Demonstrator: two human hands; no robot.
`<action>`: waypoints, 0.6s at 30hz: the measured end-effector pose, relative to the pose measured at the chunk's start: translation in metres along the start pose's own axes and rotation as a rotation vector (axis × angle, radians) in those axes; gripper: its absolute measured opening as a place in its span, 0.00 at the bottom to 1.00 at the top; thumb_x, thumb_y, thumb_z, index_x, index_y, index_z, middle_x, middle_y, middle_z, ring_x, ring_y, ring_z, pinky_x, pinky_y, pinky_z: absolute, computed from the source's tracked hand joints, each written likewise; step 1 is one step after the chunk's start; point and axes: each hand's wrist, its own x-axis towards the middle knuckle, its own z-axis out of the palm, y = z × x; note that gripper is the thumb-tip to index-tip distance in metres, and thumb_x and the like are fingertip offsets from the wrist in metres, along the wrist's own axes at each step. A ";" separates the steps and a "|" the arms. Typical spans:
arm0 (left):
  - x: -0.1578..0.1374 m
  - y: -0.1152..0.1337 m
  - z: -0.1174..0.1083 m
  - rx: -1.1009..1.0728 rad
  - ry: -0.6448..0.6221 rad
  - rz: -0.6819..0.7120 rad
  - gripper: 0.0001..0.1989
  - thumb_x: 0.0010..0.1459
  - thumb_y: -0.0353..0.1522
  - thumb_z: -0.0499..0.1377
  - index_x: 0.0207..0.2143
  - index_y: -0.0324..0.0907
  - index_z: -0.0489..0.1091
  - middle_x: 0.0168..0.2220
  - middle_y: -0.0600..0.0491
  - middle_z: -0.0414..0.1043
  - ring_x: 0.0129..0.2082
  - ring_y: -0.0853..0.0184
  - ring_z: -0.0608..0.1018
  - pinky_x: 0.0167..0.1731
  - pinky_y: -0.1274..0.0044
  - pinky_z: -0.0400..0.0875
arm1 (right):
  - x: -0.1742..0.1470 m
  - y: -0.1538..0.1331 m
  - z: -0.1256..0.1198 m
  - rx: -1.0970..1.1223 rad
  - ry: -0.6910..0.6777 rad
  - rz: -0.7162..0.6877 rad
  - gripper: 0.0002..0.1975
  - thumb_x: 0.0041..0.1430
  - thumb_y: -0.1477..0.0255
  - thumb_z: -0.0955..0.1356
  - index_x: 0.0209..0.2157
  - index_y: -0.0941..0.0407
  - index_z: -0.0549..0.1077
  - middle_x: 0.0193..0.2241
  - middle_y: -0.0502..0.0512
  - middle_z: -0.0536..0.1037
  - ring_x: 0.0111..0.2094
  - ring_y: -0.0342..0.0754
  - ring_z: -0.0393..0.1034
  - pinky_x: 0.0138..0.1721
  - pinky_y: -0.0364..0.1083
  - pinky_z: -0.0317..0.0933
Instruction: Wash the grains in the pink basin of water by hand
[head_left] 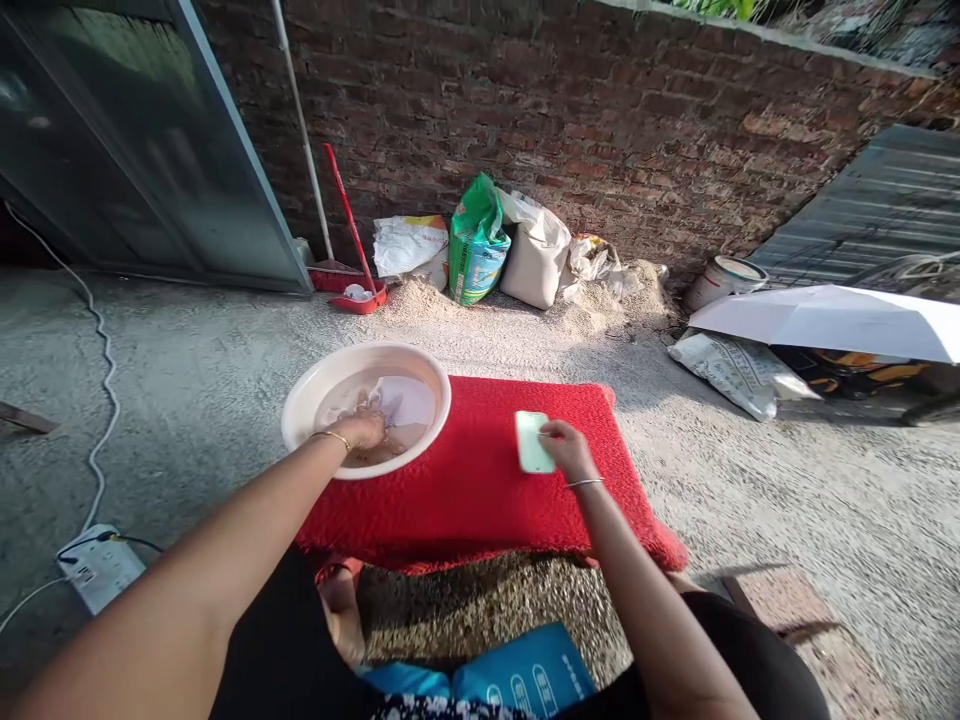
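My left hand (pixel 365 430), with a thin gold-coloured bangle at the wrist, reaches into a whitish plastic basin (pixel 304 400) of cloudy water. Its fingers are partly under the surface, and whether they grip anything is unclear. A pale shape beside them may be something in the water or a reflection. Over the red cloth-covered table (pixel 472 500), my right hand (pixel 568 450) pinches the right edge of a light green phone case (pixel 532 445), flat with rounded corners. The basin sits on the table's left end and overhangs it.
Bags (pixel 476 250) and spilled grain-like material lie along the brick wall (pixel 562 110). A red dustpan (pixel 364 298) stands left of them. At the right, a pale umbrella (pixel 825 315) covers some items. A power strip (pixel 101 565) lies on the left, bricks (pixel 784 600) on the right.
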 end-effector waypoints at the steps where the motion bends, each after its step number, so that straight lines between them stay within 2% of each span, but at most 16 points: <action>1: 0.003 -0.002 0.003 -0.003 0.006 -0.010 0.58 0.45 0.57 0.62 0.70 0.53 0.36 0.71 0.43 0.23 0.68 0.38 0.33 0.57 0.42 0.47 | -0.006 -0.007 0.028 -0.004 -0.055 -0.026 0.11 0.38 0.67 0.68 0.27 0.55 0.75 0.23 0.46 0.73 0.25 0.42 0.66 0.27 0.41 0.60; 3: 0.010 -0.005 0.008 -0.012 0.012 -0.014 0.59 0.43 0.58 0.62 0.70 0.54 0.37 0.71 0.43 0.24 0.68 0.39 0.31 0.57 0.42 0.46 | -0.017 -0.018 0.075 -0.024 -0.149 -0.065 0.08 0.39 0.69 0.68 0.26 0.54 0.75 0.22 0.45 0.72 0.24 0.41 0.65 0.27 0.40 0.59; 5: 0.015 -0.008 0.011 -0.022 0.001 -0.013 0.60 0.40 0.58 0.63 0.70 0.54 0.37 0.72 0.43 0.24 0.68 0.38 0.31 0.57 0.41 0.46 | -0.023 -0.024 0.102 -0.054 -0.207 -0.090 0.07 0.40 0.71 0.67 0.26 0.53 0.75 0.21 0.44 0.71 0.24 0.41 0.64 0.27 0.39 0.58; 6: 0.017 -0.009 0.012 -0.025 -0.002 -0.012 0.60 0.40 0.58 0.63 0.70 0.55 0.38 0.72 0.44 0.25 0.68 0.38 0.31 0.56 0.41 0.46 | -0.024 -0.025 0.108 -0.072 -0.219 -0.097 0.07 0.40 0.71 0.67 0.26 0.53 0.76 0.21 0.44 0.71 0.24 0.40 0.64 0.27 0.39 0.57; 8: 0.019 -0.009 0.012 -0.021 -0.005 -0.022 0.60 0.40 0.58 0.63 0.70 0.55 0.39 0.72 0.45 0.25 0.68 0.37 0.31 0.56 0.40 0.46 | -0.020 -0.022 0.102 -0.109 -0.212 -0.098 0.08 0.41 0.72 0.67 0.27 0.53 0.76 0.21 0.44 0.72 0.24 0.41 0.64 0.27 0.39 0.57; 10: 0.018 -0.008 0.012 -0.008 0.003 -0.028 0.58 0.41 0.57 0.63 0.70 0.55 0.40 0.72 0.46 0.27 0.68 0.38 0.30 0.57 0.41 0.45 | -0.011 -0.015 0.078 -0.139 -0.170 -0.084 0.09 0.42 0.71 0.67 0.28 0.53 0.76 0.22 0.44 0.72 0.24 0.41 0.64 0.26 0.39 0.57; 12: 0.015 -0.007 0.010 -0.002 0.011 -0.031 0.56 0.42 0.57 0.64 0.69 0.55 0.42 0.72 0.46 0.29 0.68 0.39 0.30 0.57 0.41 0.46 | 0.000 -0.005 0.042 -0.163 -0.103 -0.061 0.09 0.41 0.69 0.67 0.28 0.53 0.76 0.22 0.45 0.73 0.24 0.42 0.65 0.27 0.40 0.59; 18: -0.001 -0.001 0.001 -0.018 0.031 -0.004 0.54 0.46 0.55 0.63 0.70 0.53 0.42 0.72 0.42 0.31 0.68 0.35 0.38 0.55 0.42 0.50 | 0.015 0.026 -0.091 -0.231 0.187 -0.004 0.11 0.38 0.66 0.67 0.26 0.55 0.75 0.19 0.47 0.71 0.21 0.44 0.65 0.25 0.43 0.60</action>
